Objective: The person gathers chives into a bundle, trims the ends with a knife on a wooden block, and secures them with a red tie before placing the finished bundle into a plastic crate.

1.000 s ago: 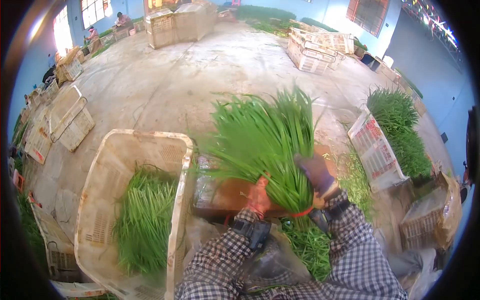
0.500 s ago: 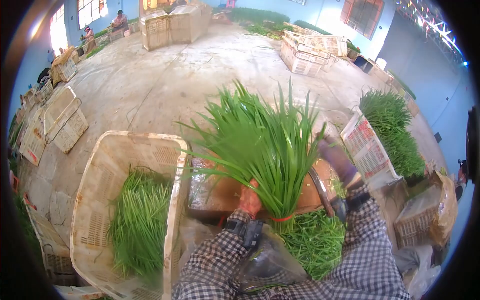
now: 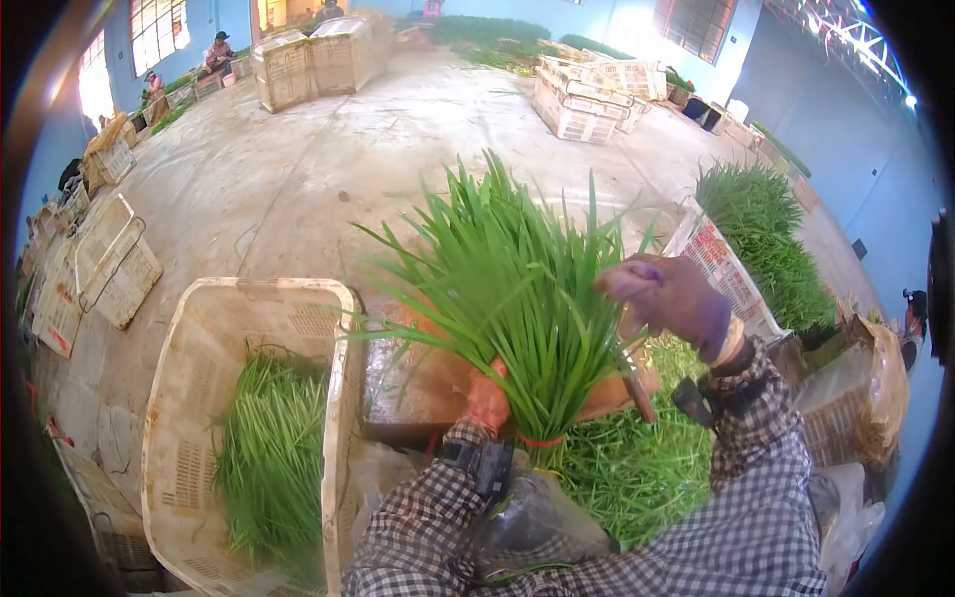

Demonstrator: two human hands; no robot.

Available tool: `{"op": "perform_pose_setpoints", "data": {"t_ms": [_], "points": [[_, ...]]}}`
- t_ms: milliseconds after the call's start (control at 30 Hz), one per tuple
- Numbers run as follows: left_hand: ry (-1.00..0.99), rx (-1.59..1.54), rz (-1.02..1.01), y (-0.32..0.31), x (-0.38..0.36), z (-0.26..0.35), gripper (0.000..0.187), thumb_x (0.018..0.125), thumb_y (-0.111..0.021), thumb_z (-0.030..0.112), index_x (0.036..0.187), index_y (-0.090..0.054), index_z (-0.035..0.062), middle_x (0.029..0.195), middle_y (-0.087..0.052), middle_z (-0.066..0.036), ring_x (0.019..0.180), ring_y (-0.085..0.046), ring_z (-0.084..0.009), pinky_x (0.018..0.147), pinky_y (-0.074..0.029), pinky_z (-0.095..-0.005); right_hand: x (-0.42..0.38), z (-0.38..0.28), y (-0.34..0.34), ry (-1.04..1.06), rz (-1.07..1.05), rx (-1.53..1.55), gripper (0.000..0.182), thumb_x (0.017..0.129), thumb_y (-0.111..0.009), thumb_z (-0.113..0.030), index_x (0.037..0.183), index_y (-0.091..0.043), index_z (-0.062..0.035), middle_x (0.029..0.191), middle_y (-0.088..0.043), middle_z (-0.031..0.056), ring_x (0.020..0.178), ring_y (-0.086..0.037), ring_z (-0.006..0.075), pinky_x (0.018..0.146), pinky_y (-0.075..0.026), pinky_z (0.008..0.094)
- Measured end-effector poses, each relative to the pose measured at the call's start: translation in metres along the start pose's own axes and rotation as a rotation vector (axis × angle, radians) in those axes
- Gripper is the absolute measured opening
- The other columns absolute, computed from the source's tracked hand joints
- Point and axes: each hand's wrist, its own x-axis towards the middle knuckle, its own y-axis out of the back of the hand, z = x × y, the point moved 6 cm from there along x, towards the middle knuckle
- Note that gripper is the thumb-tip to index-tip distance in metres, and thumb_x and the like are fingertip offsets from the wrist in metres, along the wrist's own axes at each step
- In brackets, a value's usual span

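Observation:
My left hand [image 3: 486, 398] is closed round the lower part of a bunch of long green leaves [image 3: 527, 289], its fingers partly hidden by them. A red band [image 3: 542, 441] circles the bunch near its base. To the right of the leaves, my right hand [image 3: 676, 298], in a purplish glove, is raised with its fingers curled; whatever it holds, if anything, is hidden. Below it a curved blade with a brown handle [image 3: 639, 396] lies by the edge of the brown board [image 3: 398, 383]. Cut green pieces [image 3: 637, 478] are heaped beneath.
A big white basket [image 3: 159, 448] at the left holds green leaves [image 3: 271, 448]. More crates [image 3: 119, 269] stand at the far left, with stacked crates [image 3: 284, 75] further back. At the right are a tilted crate [image 3: 721, 269] and piled greens [image 3: 761, 239]. People [image 3: 218, 55] sit far back.
My right hand has risen from beside the board to the right side of the leaves, its fingers now curled. My left hand still grips the bunch. The whole view has shifted slightly.

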Motion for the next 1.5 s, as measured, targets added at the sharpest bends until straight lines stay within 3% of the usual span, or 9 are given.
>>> {"op": "perform_pose_setpoints", "data": {"t_ms": [467,667,800,867,1000,1167,1233,1400,1500], "points": [[-0.03,0.115,-0.036,0.002,-0.004,0.0,0.034,0.095,-0.046,0.024,0.116,-0.057,-0.0007,0.105,-0.063,-0.01,0.088,-0.063,-0.0188,0.074,-0.054,-0.0316,0.016,0.015,-0.023,-0.058,-0.275,-0.364,0.026,0.085,-0.062,-0.034,0.076,-0.063,-0.0093,0.056,-0.061,0.001,0.052,-0.058,0.012,0.056,-0.045,0.0291],[0.064,-0.065,0.166,0.013,0.0,-0.018,0.032,0.096,-0.045,0.022,0.114,-0.058,-0.0003,0.103,-0.064,-0.009,0.085,-0.063,-0.0191,0.075,-0.054,-0.031,0.0,0.018,0.056,0.156,0.245,-0.816,0.008,0.077,-0.063,-0.013,0.072,-0.058,-0.0078,0.07,-0.063,0.0049,0.067,-0.063,0.0191,0.069,-0.049,0.033],[-0.112,0.283,0.019,0.027,0.005,-0.031,0.031,0.096,-0.046,0.022,0.115,-0.057,-0.0001,0.105,-0.064,-0.01,0.091,-0.063,-0.0192,0.075,-0.053,-0.0319,-0.011,0.093,0.127,0.182,0.612,-1.053,0.032,0.075,-0.064,-0.012,0.106,-0.059,-0.0083,0.103,-0.06,0.0123,0.095,-0.061,0.027,0.082,-0.05,0.0387],[-0.127,0.317,-0.009,0.024,0.006,-0.021,0.033,0.097,-0.045,0.024,0.118,-0.054,0.0009,0.112,-0.061,-0.011,0.097,-0.06,-0.0214,0.079,-0.052,-0.0349,-0.02,0.114,0.117,-0.361,0.359,-1.309,0.067,0.065,-0.075,-0.02,0.126,-0.049,-0.0102,0.127,-0.048,0.0132,0.109,-0.053,0.0347,0.093,-0.047,0.0404],[-0.08,0.219,-0.025,0.06,0.029,-0.074,0.047,0.099,-0.038,0.037,0.133,-0.043,0.0054,0.133,-0.049,-0.012,0.117,-0.05,-0.0281,0.099,-0.042,-0.0428,-0.038,0.18,0.069,-0.274,0.061,-0.54,0.061,0.078,-0.072,-0.027,0.131,-0.05,-0.0063,0.126,-0.055,0.0194,0.113,-0.055,0.0292,0.096,-0.046,0.035],[-0.536,0.687,0.149,-0.007,-0.01,0.055,0.044,0.092,-0.047,0.034,0.124,-0.051,0.0038,0.12,-0.058,-0.013,0.105,-0.057,-0.0286,0.088,-0.047,-0.0413,-0.058,0.283,-0.064,-0.212,-0.147,0.143,0.04,0.086,-0.067,-0.019,0.123,-0.058,-0.0086,0.11,-0.063,0.0121,0.102,-0.059,0.0224,0.089,-0.05,0.0347],[-0.817,1.053,0.609,-0.003,-0.015,0.048,0.044,0.091,-0.048,0.035,0.123,-0.053,0.0048,0.117,-0.06,-0.012,0.1,-0.06,-0.0284,0.082,-0.05,-0.0407,-0.065,0.194,-0.106,-0.018,-0.122,0.185,0.056,0.083,-0.067,-0.012,0.134,-0.044,-0.0045,0.133,-0.048,0.0127,0.123,-0.046,0.0231,0.101,-0.043,0.0373],[-0.366,0.254,0.391,-0.005,-0.011,0.019,0.047,0.092,-0.045,0.041,0.124,-0.052,0.0063,0.117,-0.06,-0.011,0.097,-0.06,-0.0253,0.076,-0.05,-0.0362,-0.047,0.145,-0.148,0.143,-0.042,0.65,0.055,0.082,-0.066,-0.01,0.131,-0.044,-0.0009,0.128,-0.051,0.0107,0.117,-0.049,0.0202,0.097,-0.042,0.0367],[-0.037,-0.363,0.249,-0.03,-0.01,0.017,0.049,0.093,-0.043,0.044,0.125,-0.051,0.0072,0.116,-0.059,-0.01,0.096,-0.06,-0.0233,0.073,-0.05,-0.0336,-0.035,0.145,-0.147,0.38,0.397,0.845,0.044,0.079,-0.07,-0.007,0.12,-0.055,-0.0018,0.106,-0.062,0.0092,0.097,-0.057,0.0163,0.078,-0.05,0.0323]]}}
